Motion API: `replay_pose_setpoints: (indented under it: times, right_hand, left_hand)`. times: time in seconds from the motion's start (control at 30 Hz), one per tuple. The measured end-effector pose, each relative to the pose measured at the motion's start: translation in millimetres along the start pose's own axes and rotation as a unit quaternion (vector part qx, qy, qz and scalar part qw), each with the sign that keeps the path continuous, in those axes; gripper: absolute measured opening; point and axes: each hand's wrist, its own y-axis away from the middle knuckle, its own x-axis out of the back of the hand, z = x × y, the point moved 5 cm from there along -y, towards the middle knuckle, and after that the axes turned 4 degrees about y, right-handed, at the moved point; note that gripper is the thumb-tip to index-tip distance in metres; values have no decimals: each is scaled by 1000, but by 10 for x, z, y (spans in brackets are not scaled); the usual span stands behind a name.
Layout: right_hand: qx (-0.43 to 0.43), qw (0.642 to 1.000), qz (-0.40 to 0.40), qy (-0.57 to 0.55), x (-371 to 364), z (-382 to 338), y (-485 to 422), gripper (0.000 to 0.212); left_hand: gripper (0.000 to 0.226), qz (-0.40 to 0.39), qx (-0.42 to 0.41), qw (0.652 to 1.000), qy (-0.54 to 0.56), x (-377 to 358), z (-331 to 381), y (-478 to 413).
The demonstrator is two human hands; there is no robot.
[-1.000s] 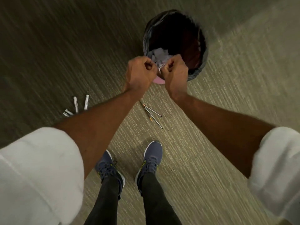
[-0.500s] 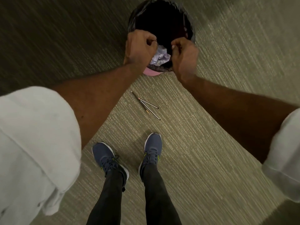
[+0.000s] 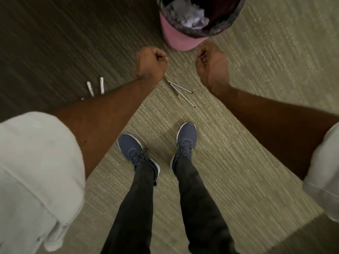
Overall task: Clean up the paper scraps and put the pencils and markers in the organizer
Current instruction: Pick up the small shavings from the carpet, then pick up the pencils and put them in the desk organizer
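Left hand [image 3: 152, 64] and right hand [image 3: 211, 61]: each grip curled to loose fist, nothing visible inside. Crumpled white scraps [image 3: 189, 13] in pink, bag-lined bin [image 3: 176, 37]. Thin pencils [image 3: 180, 92] crossed on ribbed carpet [image 3: 247, 143] between hands. Pale markers [image 3: 96, 87] left, partly behind forearm. Organizer unseen.

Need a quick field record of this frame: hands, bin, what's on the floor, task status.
left hand: loose fist, nothing visible in it
right hand: loose fist, nothing visible in it
bin: pink, dark liner, ahead of both hands
paper scraps: crumpled, inside bin
pencils: on carpet between the forearms
markers: on carpet, partly hidden by left forearm
organizer: not in view
status: scraps binned; pencils and markers not yet picked up
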Motion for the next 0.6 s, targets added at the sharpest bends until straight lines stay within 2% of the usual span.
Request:
replay_pose_setpoints:
  times: [0.2, 0.43, 0.6]
  right_hand:
    - [-38, 993, -106, 23, -681, 449, 396, 24]
    - [-38, 988, -141, 46, -1296, 860, 471, 28]
    - [5, 969, -204, 137, -1795, 1149, 318, 37]
  left_hand:
    - [20, -43, 118, 992, 33, -397, -869, 223]
    - [20, -178, 102, 978, -35, -1025, -1380, 393]
    - [23, -160, 159, 974, -23, -1406, -1751, 215]
